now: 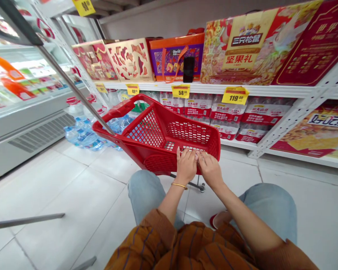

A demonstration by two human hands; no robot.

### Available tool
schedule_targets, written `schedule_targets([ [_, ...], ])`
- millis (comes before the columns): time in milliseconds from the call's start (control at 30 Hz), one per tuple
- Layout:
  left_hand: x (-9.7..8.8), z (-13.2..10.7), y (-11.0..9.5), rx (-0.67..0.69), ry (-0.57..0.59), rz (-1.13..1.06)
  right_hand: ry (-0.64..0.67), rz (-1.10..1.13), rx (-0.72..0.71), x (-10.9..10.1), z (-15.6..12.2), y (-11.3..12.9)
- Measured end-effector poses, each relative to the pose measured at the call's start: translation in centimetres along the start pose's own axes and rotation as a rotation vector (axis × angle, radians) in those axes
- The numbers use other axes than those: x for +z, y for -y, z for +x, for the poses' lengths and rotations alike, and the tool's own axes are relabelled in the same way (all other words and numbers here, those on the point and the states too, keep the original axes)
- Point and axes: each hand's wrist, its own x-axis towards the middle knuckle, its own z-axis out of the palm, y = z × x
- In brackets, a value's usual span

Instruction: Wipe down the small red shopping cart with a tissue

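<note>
A person's left hand (186,165) and right hand (210,168) sit side by side on the near rim (207,150) of a red cart (154,129), fingers (183,152) clamped over it in a pushing grip. Water packs (198,107) fill the shelf (259,90) just beyond the cart.

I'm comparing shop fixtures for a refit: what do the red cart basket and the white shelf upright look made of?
The red cart basket looks like moulded plastic: glossy, seamless, with lattice openings formed in one piece. The white shelf upright looks like painted steel, with punched holes, though the paint hides the metal.
</note>
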Motion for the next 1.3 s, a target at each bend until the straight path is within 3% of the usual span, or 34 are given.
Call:
schedule_targets([
  [267, -0.2, 0.3, 1.0, 0.027, -0.008, -0.099, -0.054, 0.059, -0.135, -0.3, -0.5, -2.2],
  [500, 0.3, 0.3, 1.2, 0.011, -0.058, -0.144, 0.012, 0.185, -0.169, -0.2, -1.4, -3.7],
  [700, 0.5, 0.3, 1.7, 0.006, -0.118, -0.169, -0.045, 0.277, -0.183, -0.5, -2.2, -4.5],
  [900, 0.1, 0.2, 2.5, 0.021, -0.136, -0.173, -0.049, 0.279, -0.148, -0.9, -2.0, -3.3],
  [1300, -1.4, -0.3, 4.4, 0.057, -0.055, -0.205, -0.060, 0.224, -0.044, -1.4, -2.1, 0.6],
])
